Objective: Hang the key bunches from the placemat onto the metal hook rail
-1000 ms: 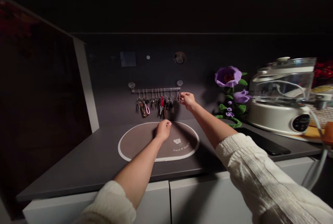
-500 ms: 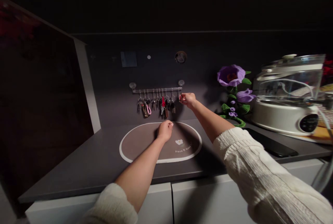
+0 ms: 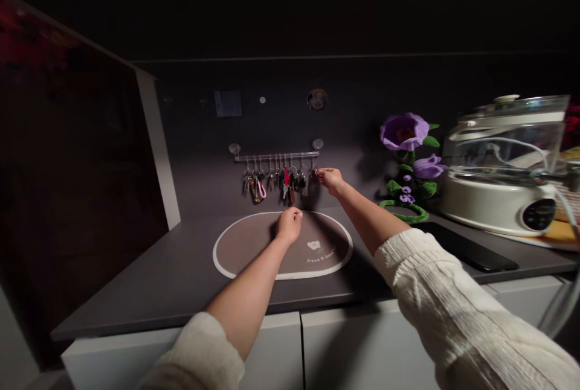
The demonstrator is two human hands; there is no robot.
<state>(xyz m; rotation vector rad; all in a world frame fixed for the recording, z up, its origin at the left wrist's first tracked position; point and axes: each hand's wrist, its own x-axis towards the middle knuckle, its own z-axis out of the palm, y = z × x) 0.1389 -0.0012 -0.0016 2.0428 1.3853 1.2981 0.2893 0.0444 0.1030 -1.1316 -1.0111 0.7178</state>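
A clear rack [image 3: 276, 156] is fixed to the dark wall, with several bunches of keys [image 3: 286, 180] hanging from its hooks. Among them are a red piece and a pink loop [image 3: 261, 191]. My right hand [image 3: 330, 180] is at the rack's right end, its fingertips pinched on a small reddish keychain [image 3: 316, 172] below the last hook. Whether that keychain hangs on the hook I cannot tell. Lower down, my left hand [image 3: 289, 225] is closed above the brown oval mat [image 3: 247, 251]; what it holds, if anything, is hidden.
On the right stand purple fabric flowers [image 3: 405, 131] with a green base, and a white appliance [image 3: 498, 197] with a clear lid. A black phone-like slab [image 3: 471, 248] lies on the dark counter [image 3: 149, 284]. An overhead cabinet [image 3: 290, 9] spans the top.
My right hand has dropped slightly at the rack's right end, and the reddish keychain shows less beside its fingers. My left hand stays closed over the mat. The view has shifted a little.
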